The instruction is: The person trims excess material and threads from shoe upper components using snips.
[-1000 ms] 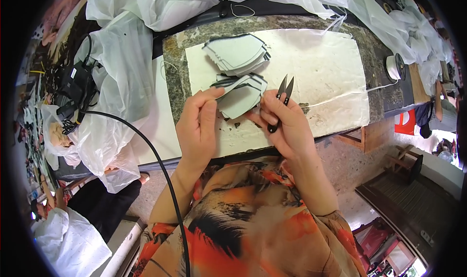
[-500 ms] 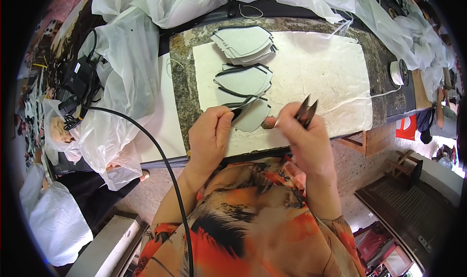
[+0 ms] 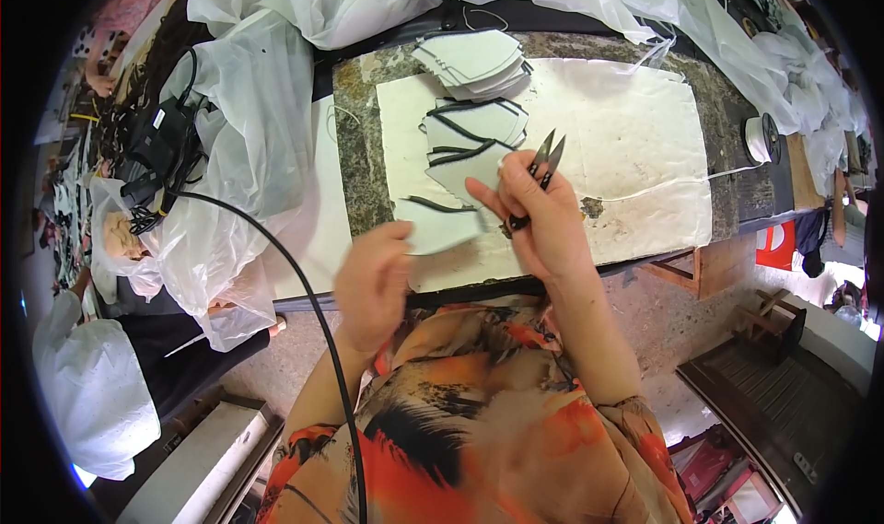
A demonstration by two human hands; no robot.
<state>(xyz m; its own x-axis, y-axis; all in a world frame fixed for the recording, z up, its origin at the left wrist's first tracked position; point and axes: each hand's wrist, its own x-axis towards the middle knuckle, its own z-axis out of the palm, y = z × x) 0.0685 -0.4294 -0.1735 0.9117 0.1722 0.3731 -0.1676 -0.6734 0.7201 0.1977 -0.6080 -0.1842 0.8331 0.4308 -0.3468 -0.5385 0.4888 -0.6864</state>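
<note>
My right hand (image 3: 545,213) is closed around small dark-handled scissors (image 3: 550,154), their two blades pointing away from me and slightly apart. Its thumb and fingertips lie at the edge of a pale grey-white cut piece (image 3: 471,172) with black edging. Nearer to me is another such piece (image 3: 440,231), a black strip along its far edge. My left hand (image 3: 373,285), smeared by motion, is beside that piece; whether its fingers touch it I cannot tell. Further off lie more edged pieces (image 3: 479,122) and a taller stack (image 3: 471,64).
Under the work is a worn cream sheet (image 3: 635,146) on a mottled board (image 3: 359,174). A spool of white cord (image 3: 761,139) stands at the right, its cord running across the sheet. Plastic bags (image 3: 249,128) crowd the left and back. A black cable (image 3: 267,238) crosses at the left.
My left hand has moved back toward me, and the piece it held now lies nearer on the sheet. My right hand has moved left and away from me, still with the scissors.
</note>
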